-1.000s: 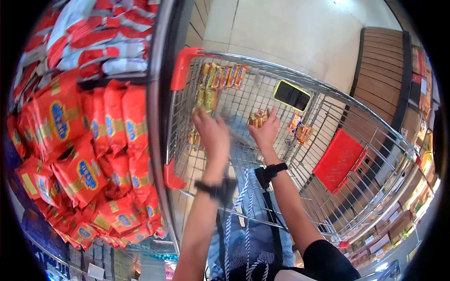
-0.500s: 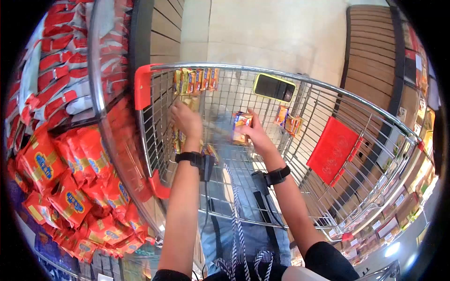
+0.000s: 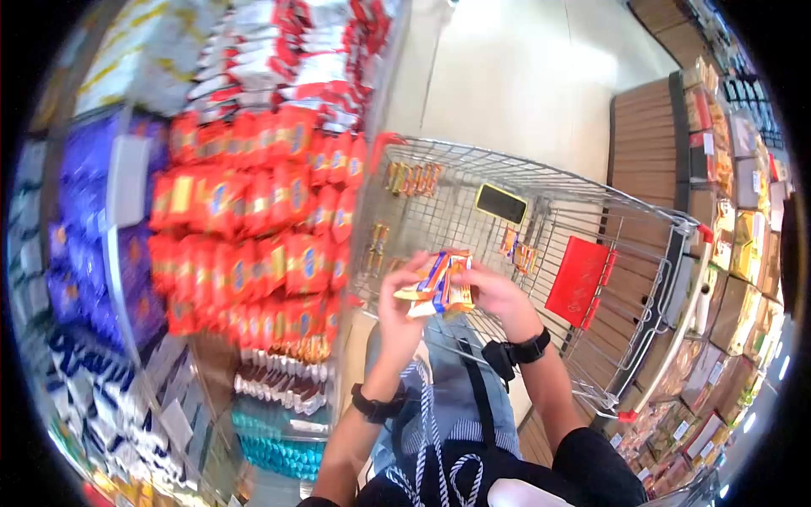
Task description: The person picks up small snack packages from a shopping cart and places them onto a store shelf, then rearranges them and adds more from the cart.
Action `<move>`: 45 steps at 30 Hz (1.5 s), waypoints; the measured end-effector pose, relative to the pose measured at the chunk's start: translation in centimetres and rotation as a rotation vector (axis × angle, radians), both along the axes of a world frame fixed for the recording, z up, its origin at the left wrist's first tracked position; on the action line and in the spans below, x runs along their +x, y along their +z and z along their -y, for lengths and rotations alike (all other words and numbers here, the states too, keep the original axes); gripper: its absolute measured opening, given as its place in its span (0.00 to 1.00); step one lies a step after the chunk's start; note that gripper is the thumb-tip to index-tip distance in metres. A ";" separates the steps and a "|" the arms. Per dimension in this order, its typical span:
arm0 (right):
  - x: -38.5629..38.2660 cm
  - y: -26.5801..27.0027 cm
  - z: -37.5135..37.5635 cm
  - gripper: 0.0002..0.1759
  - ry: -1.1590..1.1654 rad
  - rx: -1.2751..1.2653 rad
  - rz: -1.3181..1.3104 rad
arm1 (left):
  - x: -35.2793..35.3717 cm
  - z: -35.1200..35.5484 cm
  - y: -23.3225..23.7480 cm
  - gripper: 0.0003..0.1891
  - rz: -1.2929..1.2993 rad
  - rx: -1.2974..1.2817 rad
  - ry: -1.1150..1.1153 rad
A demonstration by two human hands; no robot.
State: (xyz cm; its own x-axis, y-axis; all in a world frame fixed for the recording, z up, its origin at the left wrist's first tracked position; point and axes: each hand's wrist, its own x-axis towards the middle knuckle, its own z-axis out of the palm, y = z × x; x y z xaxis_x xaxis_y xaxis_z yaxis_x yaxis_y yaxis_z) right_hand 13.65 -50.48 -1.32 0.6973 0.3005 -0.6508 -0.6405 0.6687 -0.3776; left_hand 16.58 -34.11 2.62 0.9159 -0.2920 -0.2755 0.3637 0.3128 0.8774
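Several small orange, purple and white snack packets [image 3: 441,283] are bunched between my two hands, above the near side of the shopping cart [image 3: 473,156]. My left hand [image 3: 400,296] grips them from the left, and my right hand [image 3: 503,296] has its fingers closed on their right side. Where one packet ends and another begins is hard to make out. Inside the cart, a row of similar packets [image 3: 414,179] lies at the far left, with more packets [image 3: 378,243] nearer along that side. Two or so packets [image 3: 519,251] lie to the right, below a phone in a yellow-green case [image 3: 501,205].
Shelves of red-orange snack bags [image 3: 245,203] stand close on the left, with purple bags [image 3: 84,237] beyond. A red panel [image 3: 577,275] hangs on the cart's right part. Boxed goods [image 3: 731,296] line the right side. Pale floor [image 3: 524,76] stretches ahead.
My left hand has left the packets at the cart's left side and met my right hand at the held packets. The view has turned left, showing more of the shelves.
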 end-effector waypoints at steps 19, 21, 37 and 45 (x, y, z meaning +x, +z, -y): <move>-8.1 16.6 -20.9 0.31 0.519 -0.042 0.243 | -15.1 -19.8 14.7 0.25 0.958 0.551 0.263; -8.9 18.8 -22.3 0.34 0.557 -0.080 0.262 | -16.1 -20.6 14.4 0.24 0.952 0.527 0.326; -6.6 15.1 -26.4 0.36 0.904 0.267 0.276 | -18.5 -27.0 13.4 0.22 0.951 0.534 0.305; -7.2 15.3 -30.5 0.23 0.746 0.097 0.056 | -18.0 -28.5 13.0 0.34 0.772 0.709 0.364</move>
